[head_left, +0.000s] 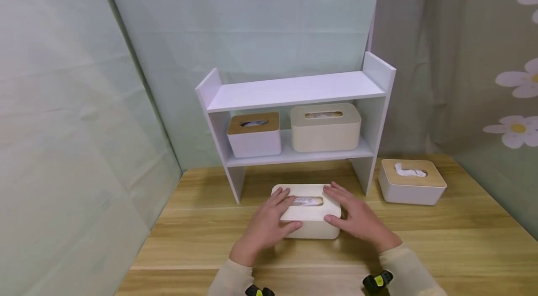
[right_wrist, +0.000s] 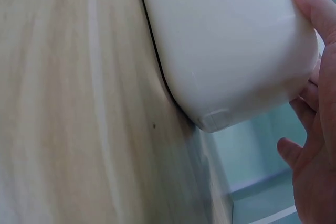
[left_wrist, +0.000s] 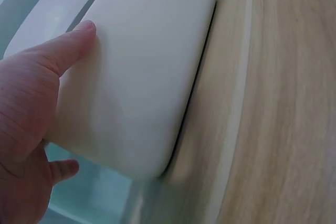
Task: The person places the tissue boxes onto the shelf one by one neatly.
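The cream tissue box (head_left: 313,229) rests on the desk (head_left: 185,240), in front of the shelf, with its long front face toward the person. The left hand (head_left: 266,227) and the right hand (head_left: 358,219) lie at its two ends. In both, the fingers are rather straight and apart from each other, touching the lid, with the thumb against the front; neither hand seems clamped on it. To move or turn this box well, the person should probably press equally from both ends and lower on the walls, because a lid may come loose if it alone takes the force. The fingertips had better avoid the slot (head_left: 308,201), where a printed pack shows.

About the other things, the white shelf (head_left: 294,90) is the main obstacle: its two side panels reach down to the desk just behind the box and could be knocked. Its middle board carries a wider beige tissue box (head_left: 327,137) at right and a white box with wooden lid (head_left: 257,145) at left. A second wooden-lidded box (head_left: 412,192) stands on the desk, right of the shelf, apart from the right hand.
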`<state>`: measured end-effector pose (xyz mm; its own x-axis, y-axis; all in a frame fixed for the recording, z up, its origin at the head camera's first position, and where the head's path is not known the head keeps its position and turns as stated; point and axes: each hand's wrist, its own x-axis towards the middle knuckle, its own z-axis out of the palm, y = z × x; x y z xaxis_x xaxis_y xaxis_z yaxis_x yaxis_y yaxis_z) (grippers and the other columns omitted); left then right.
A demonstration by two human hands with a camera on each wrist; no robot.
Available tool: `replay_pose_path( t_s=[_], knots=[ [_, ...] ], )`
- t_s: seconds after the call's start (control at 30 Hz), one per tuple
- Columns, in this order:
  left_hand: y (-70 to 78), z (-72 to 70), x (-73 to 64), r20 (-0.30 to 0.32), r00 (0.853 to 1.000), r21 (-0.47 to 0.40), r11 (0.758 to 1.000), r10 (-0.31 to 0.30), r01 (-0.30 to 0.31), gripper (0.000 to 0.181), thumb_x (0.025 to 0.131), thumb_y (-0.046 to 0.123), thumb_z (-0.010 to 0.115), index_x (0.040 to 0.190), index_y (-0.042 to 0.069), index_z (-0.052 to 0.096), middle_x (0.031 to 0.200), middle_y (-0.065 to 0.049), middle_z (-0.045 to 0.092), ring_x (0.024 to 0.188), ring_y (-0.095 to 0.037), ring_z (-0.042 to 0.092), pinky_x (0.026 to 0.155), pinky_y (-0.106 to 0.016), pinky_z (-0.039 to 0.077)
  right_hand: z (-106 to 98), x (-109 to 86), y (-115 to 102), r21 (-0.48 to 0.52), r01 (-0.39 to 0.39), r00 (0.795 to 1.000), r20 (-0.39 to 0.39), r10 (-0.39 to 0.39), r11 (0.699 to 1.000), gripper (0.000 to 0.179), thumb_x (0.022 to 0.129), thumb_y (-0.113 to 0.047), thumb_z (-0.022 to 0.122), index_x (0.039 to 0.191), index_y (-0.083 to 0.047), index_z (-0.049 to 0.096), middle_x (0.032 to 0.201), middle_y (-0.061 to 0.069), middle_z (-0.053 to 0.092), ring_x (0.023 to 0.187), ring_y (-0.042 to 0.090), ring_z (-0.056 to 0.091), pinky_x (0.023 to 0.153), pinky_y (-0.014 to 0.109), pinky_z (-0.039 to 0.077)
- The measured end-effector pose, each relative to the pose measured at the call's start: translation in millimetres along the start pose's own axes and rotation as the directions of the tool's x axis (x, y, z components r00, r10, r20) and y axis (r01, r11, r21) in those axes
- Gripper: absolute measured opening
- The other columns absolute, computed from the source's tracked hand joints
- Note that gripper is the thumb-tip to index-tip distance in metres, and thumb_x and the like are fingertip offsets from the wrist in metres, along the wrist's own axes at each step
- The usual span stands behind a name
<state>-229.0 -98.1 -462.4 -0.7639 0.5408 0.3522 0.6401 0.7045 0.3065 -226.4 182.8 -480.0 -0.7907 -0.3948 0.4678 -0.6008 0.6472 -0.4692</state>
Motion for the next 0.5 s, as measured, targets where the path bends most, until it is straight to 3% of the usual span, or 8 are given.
replay_pose_path(
  t_s=[0.17,0.33,0.5],
  knots=[
    [-4.5,2.5,-1.3,-0.008,1.0,-0.015,1.0,0.007,-0.008,0.077,0.085,0.056,0.064,0.144,0.01,0.045,0.152,-0.01,0.036,0.142,-0.03,0.026,0.111,-0.048,0.028,-2.3,-3.1,5.9,-0.006,0.0,1.0,-0.011,0.0,1.0,0.068,0.086,-0.044,0.07,0.142,-0.013,0.048,0.147,0.004,0.045,0.138,0.029,0.034,0.102,0.057,0.035],
    [-8.2,4.8,-2.8,-0.004,1.0,-0.022,1.0,-0.022,0.022,0.078,0.083,0.056,0.067,0.144,0.015,0.046,0.154,-0.009,0.033,0.143,-0.031,0.022,0.11,-0.052,0.028,-5.0,-5.1,9.4,-0.009,-0.021,1.0,-0.01,0.021,1.0,0.069,0.085,-0.043,0.071,0.143,-0.015,0.048,0.148,0.002,0.044,0.135,0.028,0.04,0.102,0.055,0.037],
    [-8.9,7.1,-2.7,-0.019,0.999,-0.05,0.998,-0.05,0.049,0.08,0.081,0.058,0.068,0.146,0.019,0.044,0.155,-0.008,0.03,0.14,-0.041,0.025,0.105,-0.058,0.032,-7.0,-4.0,9.1,0.006,-0.043,0.999,0.012,0.043,0.999,0.081,0.078,-0.054,0.073,0.144,-0.017,0.046,0.15,-0.002,0.041,0.133,0.027,0.043,0.1,0.054,0.039]
  ],
)
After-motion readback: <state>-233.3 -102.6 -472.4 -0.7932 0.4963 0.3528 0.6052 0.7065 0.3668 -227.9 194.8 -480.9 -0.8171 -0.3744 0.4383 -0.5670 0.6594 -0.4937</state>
